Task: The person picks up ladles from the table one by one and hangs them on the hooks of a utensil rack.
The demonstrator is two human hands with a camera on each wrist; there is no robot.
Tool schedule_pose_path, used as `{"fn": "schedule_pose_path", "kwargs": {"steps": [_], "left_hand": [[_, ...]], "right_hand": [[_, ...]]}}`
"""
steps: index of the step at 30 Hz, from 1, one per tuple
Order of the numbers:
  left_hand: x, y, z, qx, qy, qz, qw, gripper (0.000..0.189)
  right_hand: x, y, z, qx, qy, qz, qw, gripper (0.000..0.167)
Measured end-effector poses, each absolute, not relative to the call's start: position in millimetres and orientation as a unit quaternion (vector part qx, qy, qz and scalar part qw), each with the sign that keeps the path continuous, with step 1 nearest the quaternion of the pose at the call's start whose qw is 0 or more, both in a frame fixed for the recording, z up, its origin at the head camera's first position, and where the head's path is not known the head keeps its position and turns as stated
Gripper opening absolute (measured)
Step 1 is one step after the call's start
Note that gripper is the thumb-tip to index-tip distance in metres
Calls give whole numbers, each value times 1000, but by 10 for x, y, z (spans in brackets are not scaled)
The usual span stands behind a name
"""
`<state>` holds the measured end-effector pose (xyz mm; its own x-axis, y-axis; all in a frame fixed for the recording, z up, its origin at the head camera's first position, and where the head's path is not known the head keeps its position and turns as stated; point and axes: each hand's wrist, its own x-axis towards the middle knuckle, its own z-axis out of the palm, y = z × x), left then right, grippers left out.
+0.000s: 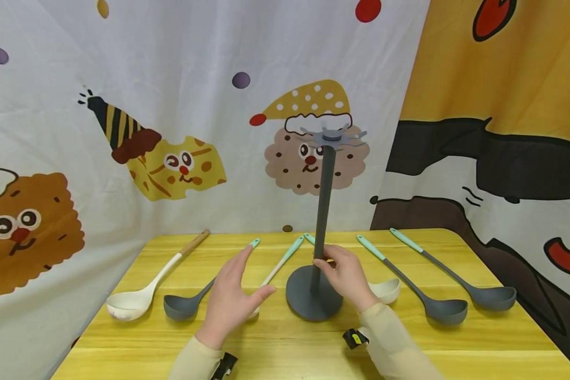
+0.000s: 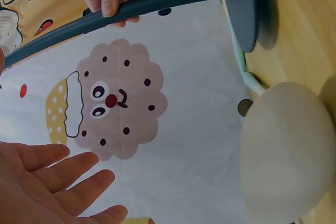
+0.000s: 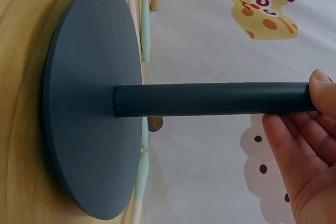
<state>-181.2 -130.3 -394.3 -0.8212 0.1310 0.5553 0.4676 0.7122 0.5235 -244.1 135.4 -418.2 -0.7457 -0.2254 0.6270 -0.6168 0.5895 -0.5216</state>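
A dark grey utensil stand (image 1: pixel 326 200) rises upright from its round base (image 1: pixel 304 301), with a ring of lighter grey hooks (image 1: pixel 332 138) at the top. My right hand (image 1: pixel 344 272) grips the lower part of its pole between thumb and fingers; the right wrist view shows this pinch closely. Left of the stand, my left hand (image 1: pixel 230 298) hovers with fingers extended and thumb apart, holding nothing. It partly covers a grey ladle (image 1: pixel 182 307) and a white-handled utensil (image 1: pixel 277 266) with a mint end. Behind my right hand lies a cream ladle (image 1: pixel 388 290), partly hidden.
On the yellow wooden table (image 1: pixel 275 353), a white ladle (image 1: pixel 130 303) with a wooden handle end lies at far left. Two grey ladles with mint handle ends, one nearer (image 1: pixel 446 311) and one farther right (image 1: pixel 494 298), lie at right. A cartoon-printed curtain (image 1: pixel 195 63) hangs behind.
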Motion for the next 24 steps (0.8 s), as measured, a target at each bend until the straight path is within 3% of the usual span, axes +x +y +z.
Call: {"fn": "schedule_pose_path", "kwargs": {"steps": [24], "left_hand": [[-1867, -1207, -3867, -165, -890, -352, 240, 90]], "right_hand": [[-2588, 1199, -4230, 230, -862, 398, 211, 6]]}}
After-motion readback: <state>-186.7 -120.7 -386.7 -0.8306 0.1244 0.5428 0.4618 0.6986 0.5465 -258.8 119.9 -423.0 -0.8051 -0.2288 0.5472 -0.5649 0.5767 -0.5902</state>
